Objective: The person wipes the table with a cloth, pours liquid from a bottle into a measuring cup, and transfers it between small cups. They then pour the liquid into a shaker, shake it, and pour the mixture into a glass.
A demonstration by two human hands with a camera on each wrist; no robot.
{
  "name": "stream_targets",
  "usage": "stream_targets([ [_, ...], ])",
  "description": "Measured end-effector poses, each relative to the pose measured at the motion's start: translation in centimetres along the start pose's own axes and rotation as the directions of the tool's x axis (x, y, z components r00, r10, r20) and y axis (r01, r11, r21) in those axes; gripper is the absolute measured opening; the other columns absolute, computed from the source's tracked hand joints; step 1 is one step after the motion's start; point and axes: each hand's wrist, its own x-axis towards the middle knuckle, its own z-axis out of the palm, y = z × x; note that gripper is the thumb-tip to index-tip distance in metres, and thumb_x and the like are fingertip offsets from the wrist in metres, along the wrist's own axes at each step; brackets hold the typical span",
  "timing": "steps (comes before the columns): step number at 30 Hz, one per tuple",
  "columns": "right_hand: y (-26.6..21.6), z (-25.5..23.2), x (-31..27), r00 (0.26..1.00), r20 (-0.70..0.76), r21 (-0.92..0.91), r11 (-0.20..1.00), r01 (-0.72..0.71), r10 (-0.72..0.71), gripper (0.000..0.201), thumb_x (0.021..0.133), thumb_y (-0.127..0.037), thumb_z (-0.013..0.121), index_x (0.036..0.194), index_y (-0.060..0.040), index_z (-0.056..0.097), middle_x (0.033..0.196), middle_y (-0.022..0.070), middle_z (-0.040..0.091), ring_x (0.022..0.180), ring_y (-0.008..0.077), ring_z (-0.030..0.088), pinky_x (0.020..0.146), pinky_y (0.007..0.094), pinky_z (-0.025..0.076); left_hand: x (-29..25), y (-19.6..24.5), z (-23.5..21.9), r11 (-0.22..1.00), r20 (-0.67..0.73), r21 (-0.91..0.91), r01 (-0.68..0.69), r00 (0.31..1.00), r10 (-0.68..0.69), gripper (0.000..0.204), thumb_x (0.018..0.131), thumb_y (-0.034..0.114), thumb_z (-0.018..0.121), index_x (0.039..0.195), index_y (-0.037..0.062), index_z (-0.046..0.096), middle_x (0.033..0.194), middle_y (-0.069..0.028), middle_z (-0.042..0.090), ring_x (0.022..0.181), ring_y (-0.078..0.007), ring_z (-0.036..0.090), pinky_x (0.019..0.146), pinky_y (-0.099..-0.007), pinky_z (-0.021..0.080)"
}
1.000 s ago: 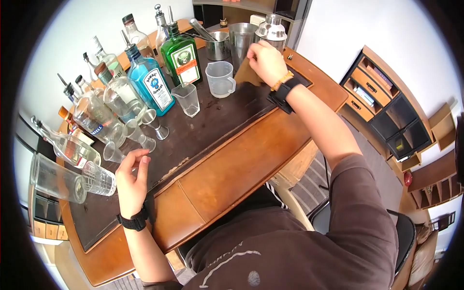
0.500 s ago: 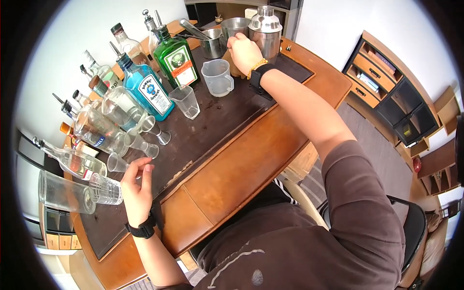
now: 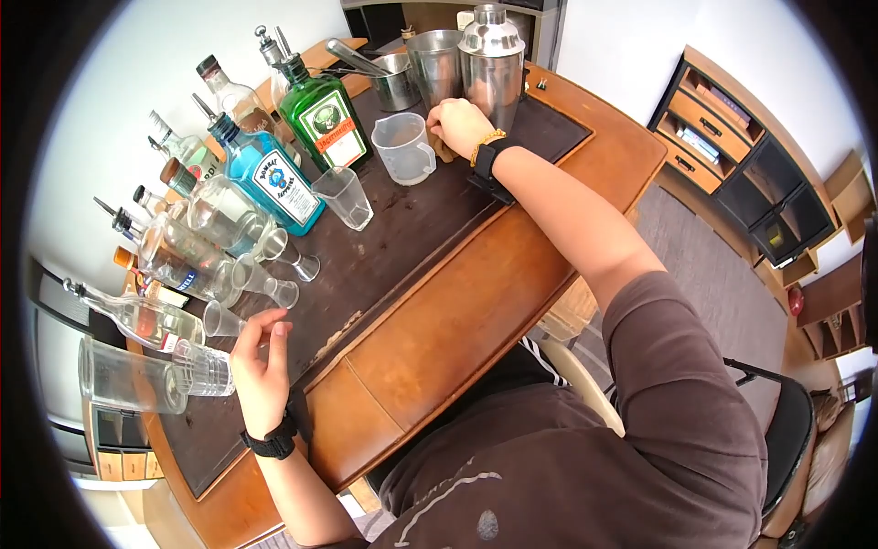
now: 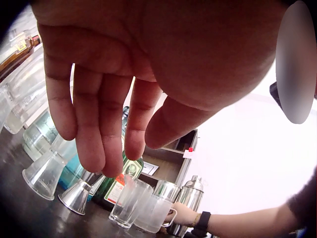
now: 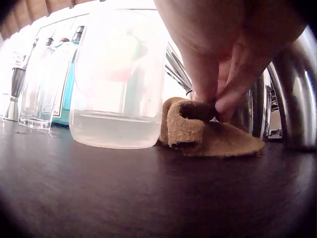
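The right grip (image 3: 464, 125) pinches the brown cloth (image 5: 214, 140), now bunched on the worktop (image 3: 389, 245) beside the measuring jug (image 3: 401, 151), so wiping seems possible; the left grip (image 3: 260, 377) is loose, empty.

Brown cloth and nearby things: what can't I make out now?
Brown cloth: head view, mostly hidden by the right hand.
Cocktail shaker: right wrist view, cut off by the right edge.
Jägermeister bottle: left wrist view, partly hidden by the left hand.
Its label: right wrist view, unreadable through the measuring jug.

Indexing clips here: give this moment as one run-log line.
right hand: pinches brown cloth | left hand: holds nothing | cloth: on tabletop, beside translucent jug
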Motion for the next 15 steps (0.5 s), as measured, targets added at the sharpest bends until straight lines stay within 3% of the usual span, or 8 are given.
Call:
stream_targets([
  [2,0.3,0.3,-0.1,1.000,-0.007,-0.019,0.999,0.030,-0.030,0.017,0.083,-0.009,0.059,0.091,-0.0031,0.074,0.086,0.0188,0.068,0.083,0.0327,0.068,0.079,0.0388,0.055,0.0,0.0,0.0,1.000,0.000,-0.010,0.005,1.000,-0.005,0.016,0.096,0.009,0.057,0.106,0.0001,0.065,0.092,-0.0110,0.070,0.088,-0.0178,0.068,0.077,-0.0289,0.051],
  [5,0.3,0.3,0.0,0.995,0.096,0.006,0.999,0.035,-0.035,0.021,0.085,-0.008,0.056,0.096,-0.0049,0.074,0.091,0.0191,0.067,0.089,0.0323,0.067,0.082,0.0379,0.054,0.0,0.2,0.0,1.000,0.004,0.009,0.021,1.000,-0.021,0.016,0.096,0.009,0.057,0.106,0.0000,0.065,0.092,-0.0109,0.070,0.087,-0.0175,0.068,0.077,-0.0288,0.051],
  [9,-1.0,-0.9,-0.1,0.936,0.352,-0.132,0.991,0.024,0.024,0.025,0.086,-0.011,0.054,0.101,-0.0125,0.075,0.107,0.0161,0.061,0.102,0.0330,0.063,0.089,0.0389,0.051,0.0,0.4,0.1,1.000,0.017,0.003,0.011,1.000,-0.011,0.016,0.096,0.009,0.057,0.106,-0.0004,0.065,0.093,-0.0107,0.069,0.087,-0.0174,0.068,0.077,-0.0287,0.051],
  [15,-0.9,-0.4,-0.8,0.961,0.274,-0.089,0.996,-0.002,0.027,0.026,0.090,-0.013,0.053,0.106,-0.0121,0.073,0.109,0.0170,0.059,0.102,0.0337,0.063,0.090,0.0414,0.051,0.1,0.4,0.1,1.000,0.016,-0.005,0.027,1.000,-0.027,0.016,0.096,0.009,0.057,0.106,-0.0006,0.065,0.094,-0.0105,0.069,0.086,-0.0179,0.068,0.077,-0.0289,0.051],
])
